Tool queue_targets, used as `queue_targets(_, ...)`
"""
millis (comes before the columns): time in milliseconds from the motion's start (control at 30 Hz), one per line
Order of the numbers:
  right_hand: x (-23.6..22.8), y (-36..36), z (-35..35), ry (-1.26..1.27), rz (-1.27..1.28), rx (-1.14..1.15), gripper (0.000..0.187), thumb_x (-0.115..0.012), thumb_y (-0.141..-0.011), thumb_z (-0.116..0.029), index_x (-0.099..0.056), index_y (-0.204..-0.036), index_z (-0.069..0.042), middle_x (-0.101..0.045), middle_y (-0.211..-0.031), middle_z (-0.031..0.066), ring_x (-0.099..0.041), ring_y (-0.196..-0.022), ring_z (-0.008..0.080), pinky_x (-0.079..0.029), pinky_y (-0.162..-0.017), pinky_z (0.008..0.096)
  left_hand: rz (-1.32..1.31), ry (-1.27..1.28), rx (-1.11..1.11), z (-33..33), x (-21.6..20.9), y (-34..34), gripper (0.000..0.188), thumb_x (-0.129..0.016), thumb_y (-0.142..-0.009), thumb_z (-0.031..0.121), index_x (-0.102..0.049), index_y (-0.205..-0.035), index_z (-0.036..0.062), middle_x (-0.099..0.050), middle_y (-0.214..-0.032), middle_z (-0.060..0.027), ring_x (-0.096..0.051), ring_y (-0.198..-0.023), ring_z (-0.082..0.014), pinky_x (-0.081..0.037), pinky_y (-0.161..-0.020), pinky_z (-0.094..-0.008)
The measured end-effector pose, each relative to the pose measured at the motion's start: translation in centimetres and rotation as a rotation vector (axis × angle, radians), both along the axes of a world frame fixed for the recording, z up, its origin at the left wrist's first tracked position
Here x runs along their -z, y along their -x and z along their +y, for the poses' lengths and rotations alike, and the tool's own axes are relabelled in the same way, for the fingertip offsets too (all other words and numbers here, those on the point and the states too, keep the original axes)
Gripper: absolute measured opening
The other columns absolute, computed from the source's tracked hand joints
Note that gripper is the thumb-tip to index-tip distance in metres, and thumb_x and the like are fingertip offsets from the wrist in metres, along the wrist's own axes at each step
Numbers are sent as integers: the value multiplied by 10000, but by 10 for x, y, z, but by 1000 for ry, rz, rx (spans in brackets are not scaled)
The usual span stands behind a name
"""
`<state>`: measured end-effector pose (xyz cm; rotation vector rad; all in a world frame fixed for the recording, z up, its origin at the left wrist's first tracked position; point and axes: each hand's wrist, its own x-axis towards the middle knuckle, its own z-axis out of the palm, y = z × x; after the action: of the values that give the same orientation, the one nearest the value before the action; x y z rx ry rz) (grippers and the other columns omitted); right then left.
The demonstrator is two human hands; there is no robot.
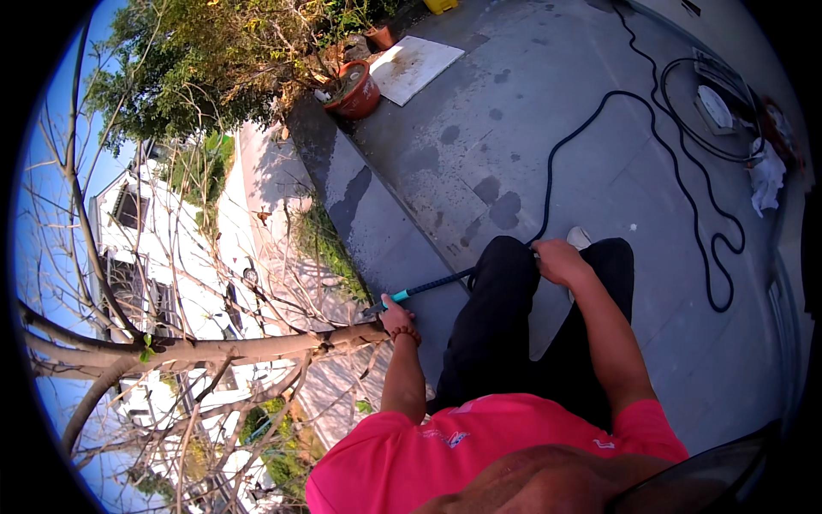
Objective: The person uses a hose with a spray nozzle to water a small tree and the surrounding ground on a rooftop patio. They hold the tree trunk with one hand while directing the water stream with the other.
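Hands [396, 319] [560, 261] apparently on hose [549, 188], branch [257, 347] close, red pot [360, 98]

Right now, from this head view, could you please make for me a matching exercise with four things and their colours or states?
Things:
1. plant pot
2. long hose
3. left hand
4. flat board

Colours or states:
A. black, winding in curves over the grey floor
B. mostly white, lying near the top of the view
C. reddish, with a round rim
D. with a beaded bracelet at its wrist

Right pairs: 1-C, 2-A, 3-D, 4-B.
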<state>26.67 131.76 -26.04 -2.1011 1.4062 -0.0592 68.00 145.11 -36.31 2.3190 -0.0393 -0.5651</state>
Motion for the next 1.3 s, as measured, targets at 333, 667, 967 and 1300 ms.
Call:
queue_targets(333, 12, -13, -2, 47, -5, -38, 219, -578, -825, -67, -675, -1019, -36, -709, -1008, 209, -667, -996, 417, -535, -836, 512, 163, 156, -69, 0, 0, -4, 677, -522, -951, 616, -631, -957, -52, -660, -783, -137, -636, -605, -241, -531, -549, -344)
queue_targets(667, 1, -30, -5, -17, 4, -42, 245, -571, -828, -23, -658, -1057, -19, -701, -1026, 227, -654, -1020, 429, -527, -862, 518, 450, 372, -315, -14, 0, -33, 485, -653, -917, 407, -581, -1068, -49, -677, -838, -180, -665, -622, -281, -564, -512, -298)
queue_targets(967, -8, -42, -2, 259, -47, 11, 355, -575, -844, 32, -616, -1191, -34, -646, -1110, 216, -622, -1035, 437, -524, -842, 500, 437, 754, -405, -16, -22, -7, 447, -729, -916, 376, -590, -1061, -24, -676, -847, -140, -700, -683, -252, -588, -536, -293)
queue_targets(1300, -62, -240, 52, 652, -517, -555, 507, -655, -823, -55, -535, -1315, -38, -592, -1158, 172, -570, -1100, 366, -448, -936, 471, 576, 865, -289, 8, -71, 24, 377, -692, -942, 394, -620, -1022, 32, -683, -892, -97, -685, -757, -183, -564, -619, -291)
